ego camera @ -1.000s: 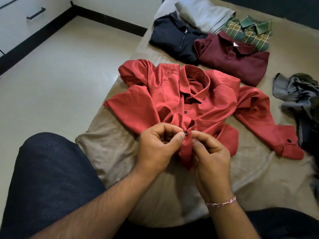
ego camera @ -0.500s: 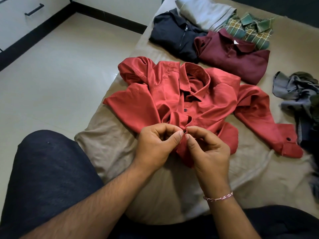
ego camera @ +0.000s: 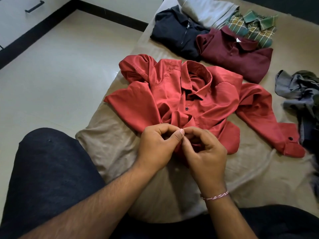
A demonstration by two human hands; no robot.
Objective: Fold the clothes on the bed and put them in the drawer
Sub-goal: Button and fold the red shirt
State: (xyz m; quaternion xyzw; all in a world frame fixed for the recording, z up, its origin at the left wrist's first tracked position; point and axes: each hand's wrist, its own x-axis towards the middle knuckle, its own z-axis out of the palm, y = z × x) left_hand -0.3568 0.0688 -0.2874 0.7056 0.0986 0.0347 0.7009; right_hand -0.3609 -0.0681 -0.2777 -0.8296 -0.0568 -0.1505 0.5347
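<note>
A red long-sleeved shirt [ego camera: 215, 100] lies face up and crumpled on the beige bed [ego camera: 259, 169], its right sleeve stretched toward the right. My left hand [ego camera: 155, 147] and my right hand [ego camera: 205, 152] meet at the shirt's front placket near its lower part. Both pinch the red fabric between thumb and fingers, thumbs almost touching. The button they work on is hidden by my fingers; one dark button shows just above them. A white drawer front [ego camera: 15, 16] with a black handle is at the top left.
Folded shirts sit at the far end of the bed: navy [ego camera: 174, 30], maroon [ego camera: 236, 54], green plaid [ego camera: 253, 26], light grey [ego camera: 207, 11]. A heap of unfolded grey and olive clothes [ego camera: 300, 94] lies at the right. Tiled floor [ego camera: 51, 75] is left; my dark-trousered knee [ego camera: 44, 169] is lower left.
My hands have closed together over the placket, so the dark button seen between my fingers a second ago is now covered. The shirt's lower front is bunched slightly more.
</note>
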